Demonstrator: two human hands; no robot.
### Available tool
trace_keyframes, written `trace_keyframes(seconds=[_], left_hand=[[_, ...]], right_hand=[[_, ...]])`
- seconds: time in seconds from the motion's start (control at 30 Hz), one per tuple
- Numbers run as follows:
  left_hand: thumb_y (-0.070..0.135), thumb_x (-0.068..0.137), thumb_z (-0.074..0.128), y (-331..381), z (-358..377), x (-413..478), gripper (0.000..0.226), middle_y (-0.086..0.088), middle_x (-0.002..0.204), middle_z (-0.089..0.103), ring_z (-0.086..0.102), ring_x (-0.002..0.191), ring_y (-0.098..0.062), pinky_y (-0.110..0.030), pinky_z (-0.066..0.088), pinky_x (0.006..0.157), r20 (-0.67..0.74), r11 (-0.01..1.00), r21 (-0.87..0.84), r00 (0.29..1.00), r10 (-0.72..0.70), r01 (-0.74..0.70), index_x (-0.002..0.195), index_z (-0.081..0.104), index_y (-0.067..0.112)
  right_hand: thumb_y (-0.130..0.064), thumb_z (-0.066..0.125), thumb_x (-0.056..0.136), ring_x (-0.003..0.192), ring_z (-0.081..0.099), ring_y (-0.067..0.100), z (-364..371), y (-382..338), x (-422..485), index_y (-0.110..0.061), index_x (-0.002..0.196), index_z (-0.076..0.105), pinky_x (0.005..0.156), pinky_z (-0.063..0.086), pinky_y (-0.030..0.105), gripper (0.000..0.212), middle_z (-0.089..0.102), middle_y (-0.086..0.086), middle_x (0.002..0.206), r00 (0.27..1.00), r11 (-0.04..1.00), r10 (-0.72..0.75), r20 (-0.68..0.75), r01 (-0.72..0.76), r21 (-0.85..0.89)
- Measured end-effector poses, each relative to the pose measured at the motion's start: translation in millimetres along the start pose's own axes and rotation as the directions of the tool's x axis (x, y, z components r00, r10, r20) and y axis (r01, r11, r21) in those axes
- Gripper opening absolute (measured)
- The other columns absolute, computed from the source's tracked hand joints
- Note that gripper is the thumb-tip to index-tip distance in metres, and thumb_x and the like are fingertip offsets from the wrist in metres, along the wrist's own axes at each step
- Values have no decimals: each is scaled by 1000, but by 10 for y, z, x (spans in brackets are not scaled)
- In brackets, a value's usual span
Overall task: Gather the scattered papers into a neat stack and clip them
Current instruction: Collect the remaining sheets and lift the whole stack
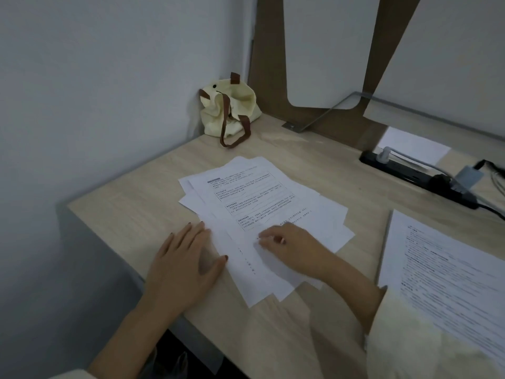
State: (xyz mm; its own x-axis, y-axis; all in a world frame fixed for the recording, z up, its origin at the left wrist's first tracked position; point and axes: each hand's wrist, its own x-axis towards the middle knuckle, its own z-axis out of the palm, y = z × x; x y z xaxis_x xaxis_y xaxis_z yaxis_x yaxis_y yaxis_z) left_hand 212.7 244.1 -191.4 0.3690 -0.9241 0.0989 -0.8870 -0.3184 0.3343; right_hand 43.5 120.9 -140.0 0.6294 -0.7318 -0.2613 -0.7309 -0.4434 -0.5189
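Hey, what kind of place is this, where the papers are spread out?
Probably a study or office desk in a room corner: printed papers lie on a wooden desk, a power strip sits at the back, and a cloth bag leans against the wall.

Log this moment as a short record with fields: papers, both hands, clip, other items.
papers: loose overlapping sheets, fanned askew on the desk, not squared
left hand: flat, fingers straight, at the pile's left edge
right hand: rests on the pile, fingers bent; blurred, grip unclear
clip: none visible
other items: cream tote bag in the corner, black power strip, separate printed sheet at right
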Motion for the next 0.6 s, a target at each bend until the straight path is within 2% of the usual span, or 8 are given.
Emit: trace_keyframes(seconds=[0.07,0.13,0.17,0.23,0.3,0.4,0.47,0.6], left_hand=[[77,69,7,25,-21,16,96,3,156,23,18,144,-11,-23,3,112,-47,997,-64,998,-46,43,144,27,21],[72,75,12,85,-11,44,89,-1,158,16,12,146,-14,-27,4,116,-33,992,-108,997,-75,71,147,17,21],[74,74,9,117,6,61,92,-3,159,10,6,147,-15,-28,2,117,-10,992,-102,997,-77,76,149,9,21],[84,63,-7,163,68,100,108,-7,160,1,-5,147,-16,-30,-5,116,19,996,-60,997,-69,70,149,-1,20],[86,52,-23,178,139,134,121,-11,159,-3,-9,147,-18,-32,-9,116,26,998,-18,998,-61,62,149,-3,16],[84,56,-24,177,202,153,119,-15,158,-5,-11,146,-20,-32,-11,115,18,999,-13,999,-42,42,149,-3,12],[84,57,-23,171,206,165,118,-14,158,-8,-13,145,-19,-30,-13,114,17,999,-13,999,-35,36,148,-5,12],[83,56,-26,177,191,184,117,-14,158,-12,-15,145,-19,-29,-14,114,23,999,10,999,-42,42,148,-9,12]], right_hand=[[-33,47,94,100,52,15,-172,98,142,-19,120,59,82,39,25,32,55,6,118,988,999,9,-153,-1,52],[-29,51,92,113,50,24,-347,321,315,-15,125,54,90,39,31,36,52,12,126,945,995,98,-312,-85,54],[-30,53,91,122,45,30,-420,442,386,-14,130,49,97,37,35,43,47,14,132,927,987,163,-337,-155,51],[-35,56,88,131,35,34,-514,635,473,-13,138,38,104,33,41,58,37,15,144,914,960,274,-298,-277,33],[-41,58,86,136,29,33,-539,736,522,-13,142,31,107,29,42,68,30,14,149,923,953,300,-240,-301,33],[-44,56,86,136,26,31,-504,744,530,-13,143,28,109,25,39,70,32,12,148,938,955,274,-213,-292,-56],[-46,55,86,126,38,30,-508,709,524,-13,137,38,103,31,36,63,45,12,136,944,954,247,-217,-276,-115],[-40,55,88,92,57,25,-546,555,471,-5,110,52,78,47,34,41,56,9,104,945,939,327,-33,-321,122]])
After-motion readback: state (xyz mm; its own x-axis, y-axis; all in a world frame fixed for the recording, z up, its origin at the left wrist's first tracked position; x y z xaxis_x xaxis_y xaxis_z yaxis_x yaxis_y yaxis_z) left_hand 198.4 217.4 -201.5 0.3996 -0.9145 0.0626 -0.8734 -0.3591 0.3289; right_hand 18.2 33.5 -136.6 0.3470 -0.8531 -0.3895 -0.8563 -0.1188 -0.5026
